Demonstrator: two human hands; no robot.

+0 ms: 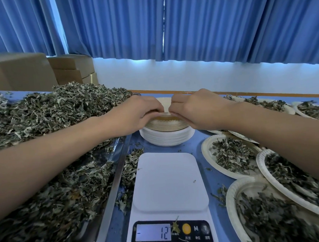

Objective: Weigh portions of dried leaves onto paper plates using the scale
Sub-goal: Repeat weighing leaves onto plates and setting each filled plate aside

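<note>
A white kitchen scale (168, 180) stands at the near middle with a bare platform, and its display reads -12. Behind it sits a stack of paper plates (167, 134). My left hand (142, 112) and my right hand (193, 109) meet over the stack, and both pinch the near rim of the top plate (165, 104), which is tilted up. A large heap of dried leaves (51, 129) fills a metal tray (110, 192) on the left.
Several paper plates with leaf portions (229, 156) lie overlapping on the right, down to the near right corner. Loose leaves lie scattered on the blue table (198, 148) around the scale. Cardboard boxes (43, 71) stand at the far left, and blue curtains hang behind.
</note>
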